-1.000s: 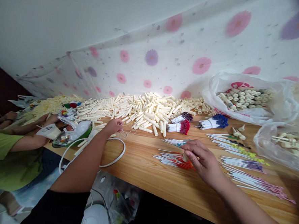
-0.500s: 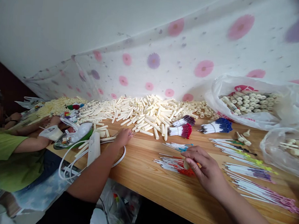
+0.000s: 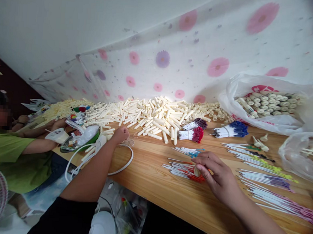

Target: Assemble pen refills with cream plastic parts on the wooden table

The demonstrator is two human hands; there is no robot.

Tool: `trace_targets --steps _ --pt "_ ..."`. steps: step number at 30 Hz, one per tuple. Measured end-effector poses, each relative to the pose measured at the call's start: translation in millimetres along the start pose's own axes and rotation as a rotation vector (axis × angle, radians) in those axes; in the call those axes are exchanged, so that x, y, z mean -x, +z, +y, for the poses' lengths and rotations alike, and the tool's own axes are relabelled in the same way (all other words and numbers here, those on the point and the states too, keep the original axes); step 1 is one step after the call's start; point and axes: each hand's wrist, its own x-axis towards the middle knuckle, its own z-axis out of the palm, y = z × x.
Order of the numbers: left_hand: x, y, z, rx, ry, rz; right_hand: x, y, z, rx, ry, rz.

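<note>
My left hand is at the near edge of the heap of cream plastic tubes. Its fingers are bent together, and what they hold, if anything, is too small to make out. Thin pale loops like rubber bands lie just beside it. With thumb and fingers, my right hand pinches a small cream plastic piece. That hand hovers over the tips of white sticks with orange ends, close to a smaller group with blue ends.
Banded stick bundles with red and blue tips lie behind. Loose sticks with yellow, purple and pink ends lie right. Plastic bags hold cream parts. A white cable loops over the front edge. A co-worker sits left.
My left hand has moved left and slightly away from me, toward the tubes. My right hand keeps its pinch on the cream piece in about the same place. The view has shifted slightly.
</note>
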Motion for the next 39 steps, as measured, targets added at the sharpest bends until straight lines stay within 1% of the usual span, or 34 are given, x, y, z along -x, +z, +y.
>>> trace_targets --steps 3,5,9,11,15,19,21,24,26,28,31,34,36,39 --pt "-1 -10.6 -1 -0.011 -0.02 0.021 0 0 -1 -0.009 -0.008 -0.012" --pt "-1 -12.5 -3 -0.034 0.004 -0.001 0 1 -1 -0.007 -0.01 -0.015" --pt "5 -4.5 -5 -0.079 0.083 -0.136 1 2 2 0.005 -0.016 -0.009" --pt "11 1.2 -6 -0.089 0.133 -0.173 2 3 3 0.012 -0.008 -0.014" --pt "17 7.9 -3 -0.103 0.223 -0.148 3 3 2 0.01 0.012 -0.034" --pt "14 9.9 3 -0.133 0.268 -0.153 2 2 1 0.005 0.02 -0.059" --pt "9 11.2 5 -0.162 0.278 -0.15 2 2 1 0.011 0.024 -0.066" --pt "2 11.9 8 -0.227 0.252 -0.136 2 2 3 0.018 0.023 -0.065" --pt "-3 8.3 8 -0.271 0.23 -0.132 2 2 4 0.021 0.015 -0.053" --pt "-8 -0.7 7 -0.307 0.213 -0.116 2 2 4 0.028 0.005 -0.036" --pt "-13 -21.8 -1 -0.35 0.177 -0.071 1 2 3 0.032 0.0 -0.028" --pt "-14 -40.3 -13 -0.378 0.129 -0.093 1 1 1 0.022 0.01 -0.049" --pt "-12 -44.9 -22 -0.379 0.104 -0.126 1 0 0 0.02 0.007 -0.061" --pt "-7 -40.1 -31 -0.345 0.091 -0.152 1 1 0 0.019 -0.013 -0.074"
